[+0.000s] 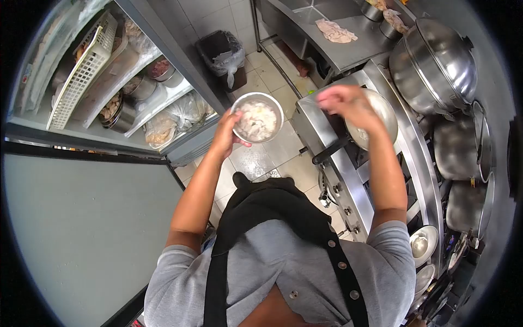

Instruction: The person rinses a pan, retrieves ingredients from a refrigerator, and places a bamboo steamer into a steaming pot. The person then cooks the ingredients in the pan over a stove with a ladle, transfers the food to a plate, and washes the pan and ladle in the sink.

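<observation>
My left hand [224, 133] grips a round metal bowl [280, 121] by its left side, thumb over the rim. Pale, chunky food [256, 120] fills much of the bowl. To the right, my right hand [346, 104] is raised at the stove's far end, partly in front of a frying pan [391, 117]. Its fingers are bent and bunched together, slightly blurred; whatever is between them, if anything, cannot be made out. The pan has a pale inside and a black handle [329, 151] that sticks out over the stove's front edge.
At left, an open refrigerator holds a white plastic basket [81, 71], metal pots and bagged food [188, 111]; its door [92, 229] stands wide. A lined bin [223, 54] is beyond. Large pots [433, 65] line the right. A cloth [336, 31] lies on the steel counter [376, 46].
</observation>
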A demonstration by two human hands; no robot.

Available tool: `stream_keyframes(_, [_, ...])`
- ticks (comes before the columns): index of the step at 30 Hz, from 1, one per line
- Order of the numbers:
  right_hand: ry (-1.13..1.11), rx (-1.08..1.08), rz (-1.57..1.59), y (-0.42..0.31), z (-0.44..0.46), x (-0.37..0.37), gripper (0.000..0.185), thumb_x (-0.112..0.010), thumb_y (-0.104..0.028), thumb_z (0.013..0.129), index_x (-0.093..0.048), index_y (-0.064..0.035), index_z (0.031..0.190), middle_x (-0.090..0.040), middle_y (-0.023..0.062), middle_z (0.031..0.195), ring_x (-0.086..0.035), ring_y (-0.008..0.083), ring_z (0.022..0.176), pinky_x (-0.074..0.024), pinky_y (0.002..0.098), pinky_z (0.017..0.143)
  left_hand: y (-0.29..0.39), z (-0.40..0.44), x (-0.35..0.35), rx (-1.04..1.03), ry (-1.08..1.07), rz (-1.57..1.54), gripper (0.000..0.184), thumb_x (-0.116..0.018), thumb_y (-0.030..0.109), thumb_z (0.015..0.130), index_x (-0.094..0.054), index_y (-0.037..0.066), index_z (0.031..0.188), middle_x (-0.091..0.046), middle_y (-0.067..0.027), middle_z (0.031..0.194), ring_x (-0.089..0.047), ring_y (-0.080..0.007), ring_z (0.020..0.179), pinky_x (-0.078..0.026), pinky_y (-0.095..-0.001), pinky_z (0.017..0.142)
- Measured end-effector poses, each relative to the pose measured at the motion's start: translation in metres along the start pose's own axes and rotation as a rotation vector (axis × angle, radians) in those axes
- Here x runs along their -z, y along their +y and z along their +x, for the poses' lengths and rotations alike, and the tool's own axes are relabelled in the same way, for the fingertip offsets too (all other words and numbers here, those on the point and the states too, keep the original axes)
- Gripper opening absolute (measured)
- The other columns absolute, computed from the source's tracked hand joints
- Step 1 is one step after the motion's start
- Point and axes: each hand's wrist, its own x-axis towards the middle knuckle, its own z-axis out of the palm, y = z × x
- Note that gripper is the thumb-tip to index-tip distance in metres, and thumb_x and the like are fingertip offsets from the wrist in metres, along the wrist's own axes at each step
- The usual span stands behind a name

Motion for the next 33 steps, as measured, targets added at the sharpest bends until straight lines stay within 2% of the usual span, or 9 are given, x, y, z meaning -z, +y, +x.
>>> stream_keyframes(2, [-0.177,0.388,-0.238,-0.033,0.009,-0.042,0.022,-0.069,-0.023,0.078,-0.069,-0.005,0.091,-0.069,0.0134,0.09,-0.067,0.0227,0.078,-0.0518,0.0336,0.069,0.006,0.003,-0.02,-0.005,-0.028,0.024,0.054,-0.051,0.039,0.088,-0.043,0.005,0.129,-0.057,-0.016,0.11,-0.065,-0.0247,0.083,-0.057,-0.0327,0.046])
stream_keyframes(4, [-0.169,0.308,-0.803,-0.052,0.011,-0.076,0.016,-0.068,-0.018,0.075,-0.069,-0.0042,0.083,-0.068,0.0166,0.088,-0.068,0.0274,0.081,-0.0526,0.0369,0.069,0.009,0.008,-0.037,0.007,-0.041,0.044,0.054,-0.051,0.037,0.087,-0.044,0.005,0.13,-0.058,-0.0148,0.106,-0.065,-0.0233,0.081,-0.056,-0.0308,0.044])
stream_keyframes(8, [-0.129,0.313,-1.003,-0.043,0.02,-0.091,0.02,-0.072,-0.019,0.071,-0.067,0.0001,0.074,-0.067,0.0183,0.076,-0.067,0.0323,0.077,-0.0524,0.0395,0.069,0.006,0.014,-0.061,-0.074,-0.074,0.077,0.058,-0.052,0.037,0.086,-0.043,0.005,0.133,-0.057,-0.0147,0.111,-0.064,-0.0236,0.082,-0.056,-0.0304,0.044])
stream_keyframes(11, [-0.121,0.246,-0.974,-0.035,0.016,-0.084,0.015,-0.07,-0.015,0.07,-0.067,-0.0013,0.074,-0.067,0.0176,0.076,-0.067,0.0327,0.076,-0.0522,0.0406,0.068,-0.001,0.013,-0.071,-0.07,-0.075,0.036,0.06,-0.053,0.039,0.085,-0.043,0.005,0.134,-0.055,-0.0157,0.115,-0.064,-0.0247,0.083,-0.057,-0.0315,0.045])
stream_keyframes(14, [0.117,0.331,-0.829,-0.021,0.012,-0.09,0.012,-0.067,-0.013,0.068,-0.067,-0.0024,0.075,-0.067,0.0168,0.077,-0.067,0.0329,0.074,-0.0522,0.0415,0.067,-0.005,0.01,-0.083,-0.052,-0.04,0.053,0.06,-0.052,0.04,0.085,-0.043,0.005,0.134,-0.055,-0.017,0.116,-0.064,-0.0265,0.083,-0.058,-0.0335,0.047])
stream_keyframes(16, [0.261,0.543,-0.739,0.009,0.02,-0.107,0.011,-0.063,-0.013,0.07,-0.067,-0.0038,0.075,-0.067,0.0159,0.077,-0.067,0.0327,0.074,-0.0521,0.0422,0.067,-0.021,0.015,-0.082,-0.004,-0.066,0.01,0.059,-0.051,0.039,0.085,-0.043,0.005,0.132,-0.055,-0.0172,0.115,-0.065,-0.0274,0.083,-0.058,-0.0349,0.048])
stream_keyframes(18, [0.089,0.312,-0.823,0.014,0.017,-0.107,0.014,-0.061,-0.019,0.076,-0.071,-0.0095,0.078,-0.068,0.0158,0.08,-0.067,0.0324,0.077,-0.0529,0.0422,0.068,-0.031,0.018,-0.088,0.026,-0.095,0.004,0.056,-0.049,0.038,0.085,-0.043,0.005,0.13,-0.055,-0.0172,0.114,-0.065,-0.0283,0.081,-0.059,-0.0362,0.048])
stream_keyframes(27, [0.085,0.26,-0.283,0.041,-0.025,-0.017,0.024,-0.068,-0.018,0.067,-0.069,-0.0007,0.084,-0.067,0.0166,0.079,-0.067,0.0269,0.073,-0.0524,0.0352,0.067,-0.049,0.038,-0.152,0.065,-0.185,0.099,0.055,-0.047,0.037,0.084,-0.042,0.005,0.128,-0.056,-0.017,0.111,-0.065,-0.0292,0.083,-0.058,-0.0371,0.049])
stream_keyframes(33, [0.344,0.031,0.034,0.078,-0.06,0.066,0.026,-0.072,-0.021,0.073,-0.067,-0.0029,0.091,-0.065,0.0062,0.076,-0.059,0.0108,0.065,-0.0492,0.0259,0.059,-0.073,0.079,-0.181,0.113,-0.256,-0.039,0.056,-0.05,0.038,0.083,-0.04,0.006,0.128,-0.056,-0.0166,0.113,-0.064,-0.0317,0.09,-0.059,-0.04,0.049])
